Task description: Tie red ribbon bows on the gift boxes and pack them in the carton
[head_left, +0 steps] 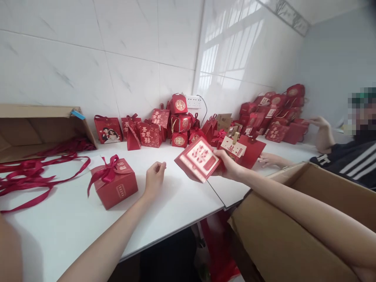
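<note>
My right hand (230, 164) grips a red gift box (199, 158) above the white table, its pale printed panel turned toward me. The box is tilted and slightly blurred. My left hand (155, 178) hovers over the table with its fingers curled together, and nothing shows in them. To its left stands a closed red gift box (117, 188) tied with a magenta ribbon bow (110, 169). Just behind my right hand are an open-flapped red box (254, 150) and a cream printed card or bag (233, 147).
Loose magenta ribbons (44, 178) lie at the left before an open cardboard box (35, 131). Several red gift boxes (179, 121) line the wall, with a larger pile (273, 111) at right. A big carton (282, 231) stands under my right arm. A co-worker's hand (320, 123) touches the pile.
</note>
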The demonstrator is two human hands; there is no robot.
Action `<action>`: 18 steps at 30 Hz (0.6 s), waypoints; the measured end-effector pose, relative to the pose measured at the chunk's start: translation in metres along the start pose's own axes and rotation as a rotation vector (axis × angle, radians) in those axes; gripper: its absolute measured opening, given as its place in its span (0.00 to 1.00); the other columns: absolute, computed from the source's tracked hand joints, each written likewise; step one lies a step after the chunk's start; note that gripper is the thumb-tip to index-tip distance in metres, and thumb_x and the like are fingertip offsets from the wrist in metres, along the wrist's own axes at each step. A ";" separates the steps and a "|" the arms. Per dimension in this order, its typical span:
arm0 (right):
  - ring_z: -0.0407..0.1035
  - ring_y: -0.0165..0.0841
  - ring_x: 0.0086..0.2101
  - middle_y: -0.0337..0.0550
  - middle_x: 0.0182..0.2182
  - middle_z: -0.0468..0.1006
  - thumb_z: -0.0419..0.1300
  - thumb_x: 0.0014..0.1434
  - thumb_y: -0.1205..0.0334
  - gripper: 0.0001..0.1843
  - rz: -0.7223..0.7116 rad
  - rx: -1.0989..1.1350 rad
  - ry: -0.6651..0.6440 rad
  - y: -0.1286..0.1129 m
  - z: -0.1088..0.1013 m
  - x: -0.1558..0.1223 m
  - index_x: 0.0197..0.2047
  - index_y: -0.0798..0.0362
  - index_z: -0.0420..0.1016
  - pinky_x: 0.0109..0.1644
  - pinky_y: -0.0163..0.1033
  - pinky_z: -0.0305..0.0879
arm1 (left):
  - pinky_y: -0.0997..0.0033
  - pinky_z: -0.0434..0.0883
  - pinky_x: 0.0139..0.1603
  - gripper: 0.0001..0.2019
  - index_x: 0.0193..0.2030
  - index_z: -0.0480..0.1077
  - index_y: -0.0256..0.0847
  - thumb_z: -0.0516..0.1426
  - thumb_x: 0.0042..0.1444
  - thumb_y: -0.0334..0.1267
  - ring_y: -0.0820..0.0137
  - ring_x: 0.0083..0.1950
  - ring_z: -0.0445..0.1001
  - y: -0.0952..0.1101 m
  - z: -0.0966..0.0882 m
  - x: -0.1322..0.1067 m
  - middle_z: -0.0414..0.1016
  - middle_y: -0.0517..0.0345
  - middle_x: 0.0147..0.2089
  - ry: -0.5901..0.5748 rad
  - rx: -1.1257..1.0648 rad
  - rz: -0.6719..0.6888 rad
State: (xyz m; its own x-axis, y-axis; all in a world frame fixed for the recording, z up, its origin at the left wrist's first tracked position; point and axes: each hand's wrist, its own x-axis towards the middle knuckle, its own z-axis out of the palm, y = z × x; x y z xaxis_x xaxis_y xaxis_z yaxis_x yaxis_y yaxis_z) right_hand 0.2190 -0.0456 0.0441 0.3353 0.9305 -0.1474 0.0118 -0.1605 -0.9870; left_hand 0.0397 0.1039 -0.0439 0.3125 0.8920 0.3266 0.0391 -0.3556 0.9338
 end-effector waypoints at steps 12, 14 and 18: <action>0.74 0.35 0.34 0.45 0.35 0.76 0.53 0.51 0.40 0.25 0.200 0.633 -0.171 0.008 -0.009 -0.088 0.40 0.54 0.69 0.37 0.40 0.73 | 0.75 0.59 0.28 0.17 0.19 0.56 0.41 0.49 0.50 0.50 0.74 0.23 0.59 0.007 0.005 -0.016 0.58 0.65 0.19 -0.283 0.284 0.213; 0.73 0.36 0.34 0.45 0.33 0.77 0.51 0.53 0.40 0.26 0.179 0.638 -0.128 0.008 -0.012 -0.103 0.41 0.54 0.69 0.35 0.42 0.74 | 0.75 0.60 0.28 0.17 0.19 0.57 0.42 0.48 0.50 0.51 0.74 0.23 0.60 0.008 0.005 -0.017 0.60 0.65 0.19 -0.308 0.330 0.245; 0.74 0.38 0.35 0.46 0.35 0.78 0.47 0.57 0.42 0.25 -0.087 0.645 0.165 0.000 -0.042 -0.139 0.45 0.52 0.68 0.34 0.47 0.74 | 0.76 0.59 0.26 0.17 0.19 0.60 0.42 0.48 0.48 0.52 0.75 0.22 0.61 0.008 0.003 -0.015 0.63 0.66 0.19 -0.311 0.430 0.245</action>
State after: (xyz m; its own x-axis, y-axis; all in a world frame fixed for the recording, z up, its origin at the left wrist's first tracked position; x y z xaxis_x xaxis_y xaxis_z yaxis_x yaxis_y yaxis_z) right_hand 0.2116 -0.1886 0.0677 0.4988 0.8604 -0.1045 -0.5030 0.1892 -0.8433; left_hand 0.0382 0.0867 -0.0415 0.6228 0.6683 0.4068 0.2915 -0.6807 0.6721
